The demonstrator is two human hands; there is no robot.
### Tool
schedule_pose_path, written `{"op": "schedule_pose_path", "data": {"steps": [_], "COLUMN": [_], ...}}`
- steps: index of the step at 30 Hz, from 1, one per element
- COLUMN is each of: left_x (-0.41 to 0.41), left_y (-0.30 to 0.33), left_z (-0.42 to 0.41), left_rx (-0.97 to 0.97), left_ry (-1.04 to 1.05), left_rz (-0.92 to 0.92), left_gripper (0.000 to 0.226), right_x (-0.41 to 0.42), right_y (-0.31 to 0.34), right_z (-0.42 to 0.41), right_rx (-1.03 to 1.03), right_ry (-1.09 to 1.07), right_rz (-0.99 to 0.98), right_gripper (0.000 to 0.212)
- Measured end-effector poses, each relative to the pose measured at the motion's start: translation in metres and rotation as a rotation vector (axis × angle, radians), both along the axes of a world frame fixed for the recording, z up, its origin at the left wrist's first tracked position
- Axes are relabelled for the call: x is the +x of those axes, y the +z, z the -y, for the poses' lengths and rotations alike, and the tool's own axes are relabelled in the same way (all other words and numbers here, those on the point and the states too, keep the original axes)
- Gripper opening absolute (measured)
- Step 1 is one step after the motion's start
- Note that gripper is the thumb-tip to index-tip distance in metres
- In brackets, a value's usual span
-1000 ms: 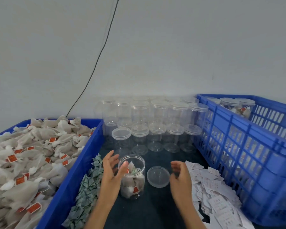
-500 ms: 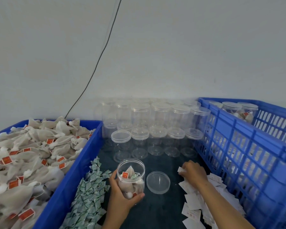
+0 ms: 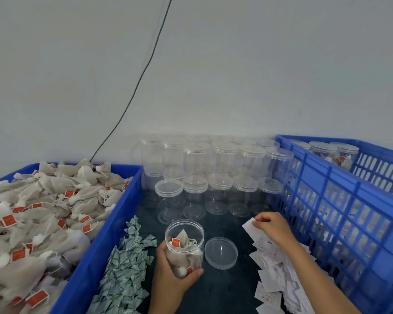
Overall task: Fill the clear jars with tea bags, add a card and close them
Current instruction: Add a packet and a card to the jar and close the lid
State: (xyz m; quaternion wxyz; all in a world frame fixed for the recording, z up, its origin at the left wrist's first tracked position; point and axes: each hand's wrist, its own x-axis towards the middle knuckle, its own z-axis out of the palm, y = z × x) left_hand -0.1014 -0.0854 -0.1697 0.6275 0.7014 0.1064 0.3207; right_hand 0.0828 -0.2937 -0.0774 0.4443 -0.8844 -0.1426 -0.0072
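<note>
My left hand (image 3: 171, 275) grips an open clear jar (image 3: 184, 245) holding several tea bags with red tags. The jar stands on the dark table surface. Its clear lid (image 3: 221, 253) lies flat just to the right of it. My right hand (image 3: 273, 227) pinches a white card (image 3: 250, 227) lifted at the top of the loose card pile (image 3: 279, 277). A blue bin (image 3: 95, 252) on the left holds many tea bags (image 3: 32, 214).
Several lidded clear jars (image 3: 213, 175) stand stacked against the wall behind. A blue slotted crate (image 3: 340, 200) on the right holds filled, closed jars (image 3: 331, 152). Small green-printed sachets (image 3: 125, 273) lie heaped beside the bin. A black cable (image 3: 143, 73) runs down the wall.
My left hand closed around the jar and now holds it. My right hand moved right to the card pile and picked up a card by its edge.
</note>
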Motion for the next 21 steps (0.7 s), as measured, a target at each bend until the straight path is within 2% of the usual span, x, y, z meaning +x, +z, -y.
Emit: {"op": "schedule_pose_path", "data": {"steps": [3,6,8,10,12,14,16,18,21], "left_x": [-0.001,-0.004,-0.006,-0.006,-0.006,-0.006,-0.007,-0.008,-0.009], "left_y": [0.001,0.002,0.005,0.008,0.01,0.01,0.01,0.01,0.01], "left_z": [0.001,0.003,0.004,0.005,0.006,0.007,0.007,0.006,0.007], "left_rx": [0.014,0.034,0.043,0.059,0.074,0.067,0.065,0.071,0.065], "left_ry": [0.002,0.017,0.025,0.037,0.046,0.054,0.066,0.067,0.051], "left_rz": [-0.01,-0.026,-0.04,-0.051,-0.059,-0.067,-0.064,-0.055,-0.049], "left_gripper": [0.098,0.096,0.097,0.097,0.095,0.094,0.093,0.091,0.089], "right_x": [-0.025,-0.065,-0.09,-0.108,-0.114,-0.116,-0.115,-0.112,-0.109], "right_y": [0.023,0.041,0.046,0.047,0.047,0.045,0.045,0.05,0.059], "right_z": [-0.012,-0.04,-0.06,-0.078,-0.092,-0.106,-0.116,-0.121,-0.127], "right_rx": [0.165,0.243,0.153,-0.06,-0.277,-0.463,-0.592,-0.669,-0.75], "right_ry": [0.124,0.272,0.403,0.512,0.601,0.663,0.691,0.704,0.764], "right_rz": [0.089,0.387,0.653,0.92,1.046,1.036,0.856,0.613,0.422], "right_gripper": [0.015,0.013,0.013,0.015,0.021,0.02,0.004,0.012,0.025]}}
